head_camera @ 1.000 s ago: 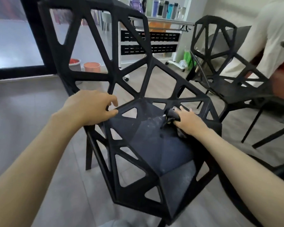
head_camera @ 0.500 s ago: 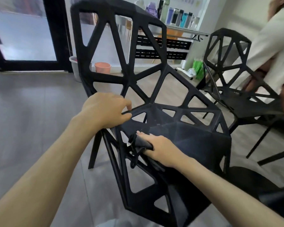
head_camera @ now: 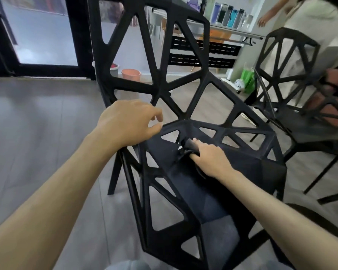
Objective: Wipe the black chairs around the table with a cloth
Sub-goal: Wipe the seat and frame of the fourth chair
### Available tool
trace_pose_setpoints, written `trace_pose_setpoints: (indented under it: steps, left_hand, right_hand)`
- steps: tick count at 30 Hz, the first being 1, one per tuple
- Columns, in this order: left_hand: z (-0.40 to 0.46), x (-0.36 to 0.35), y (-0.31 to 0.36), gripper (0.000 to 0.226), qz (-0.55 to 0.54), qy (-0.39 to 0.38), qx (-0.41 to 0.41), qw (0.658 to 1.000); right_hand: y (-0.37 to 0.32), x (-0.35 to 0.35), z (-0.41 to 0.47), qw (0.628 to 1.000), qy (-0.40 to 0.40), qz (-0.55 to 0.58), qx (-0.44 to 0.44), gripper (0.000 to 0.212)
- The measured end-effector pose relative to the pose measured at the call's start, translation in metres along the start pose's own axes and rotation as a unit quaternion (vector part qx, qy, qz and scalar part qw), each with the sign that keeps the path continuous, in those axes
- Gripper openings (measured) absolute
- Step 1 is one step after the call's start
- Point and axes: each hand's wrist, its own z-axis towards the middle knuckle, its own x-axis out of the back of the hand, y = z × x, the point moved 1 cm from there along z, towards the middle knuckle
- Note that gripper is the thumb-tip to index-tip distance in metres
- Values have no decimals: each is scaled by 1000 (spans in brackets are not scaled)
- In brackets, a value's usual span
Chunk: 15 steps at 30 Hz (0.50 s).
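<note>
A black lattice chair (head_camera: 164, 90) stands right in front of me, its seat (head_camera: 209, 191) below my arms. My right hand (head_camera: 209, 160) grips a dark cloth (head_camera: 189, 146) and presses it on the seat near the back's base. My left hand (head_camera: 127, 121) sits on the frame's left edge where back meets seat. Its fingers are curled there, with the forefinger and thumb lifted slightly. A second black chair (head_camera: 287, 61) stands at the right.
Another person in light clothes (head_camera: 308, 22) stands at the far right behind the second chair. Behind the chairs is a white shelf with bottles (head_camera: 228, 13). An orange pot (head_camera: 131, 74) and a green bag (head_camera: 247, 78) sit on the grey floor.
My right hand has slid the cloth from the seat's left lattice back towards the rear middle. My left hand stays at the frame's left edge, its forefinger now raised.
</note>
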Motion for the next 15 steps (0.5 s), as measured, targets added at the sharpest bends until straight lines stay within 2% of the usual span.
trace_pose_setpoints:
  steps: [4,7,10,15]
  left_hand:
    - [0,0,0,33,25,-24,14,999]
    - [1,0,1,34,46,-56,15,997]
    - [1,2,2,33,43,-70,10,997]
    - [1,1,1,36,27,-41,33,998]
  right_hand:
    - [-53,-9,-42,982,-47,78,164,66]
    - [-38,-9,-30,971,-81,125,189,69]
    - [1,-7,2,980,-97,68,160,72]
    - [72,12,44,1000,-13,9,-2,63]
